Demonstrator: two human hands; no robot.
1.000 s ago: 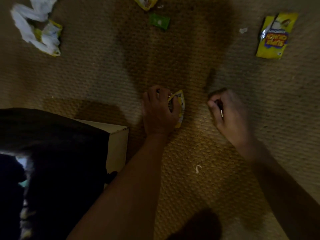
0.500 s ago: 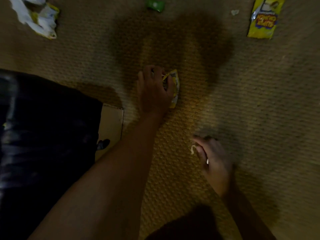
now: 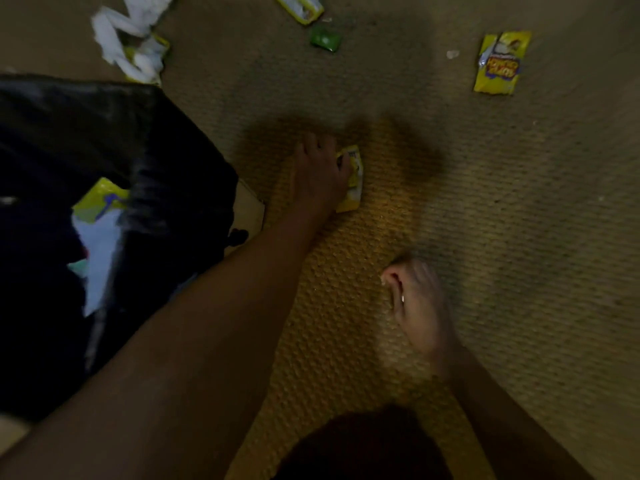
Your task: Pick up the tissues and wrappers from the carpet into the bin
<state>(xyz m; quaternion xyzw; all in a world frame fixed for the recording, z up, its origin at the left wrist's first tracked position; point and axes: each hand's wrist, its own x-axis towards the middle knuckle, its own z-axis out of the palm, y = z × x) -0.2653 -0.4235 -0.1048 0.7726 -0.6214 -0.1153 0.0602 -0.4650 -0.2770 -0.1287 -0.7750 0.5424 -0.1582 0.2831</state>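
My left hand [image 3: 320,174] presses down on a small yellow wrapper [image 3: 353,178] on the woven carpet [image 3: 519,237], fingers closed over it. Lower right, my right hand [image 3: 415,303] has its fingers pinched together at the carpet, with a tiny pale scrap at the fingertips. The bin [image 3: 166,161], a box lined with a black bag, stands to the left; a yellow wrapper [image 3: 98,202] and white paper [image 3: 100,247] lie inside. White tissues [image 3: 128,46] lie beyond the bin.
More litter lies on the far carpet: a yellow wrapper [image 3: 500,64] at the right, a green wrapper [image 3: 325,38], another yellow wrapper [image 3: 301,8] at the top edge and a white scrap [image 3: 452,54]. A dark shape [image 3: 363,445] fills the bottom.
My right hand moved down from beside the left hand to the small white scrap and closed on it. The left hand stayed on the yellow wrapper. The view shifted, showing the bin's inside.
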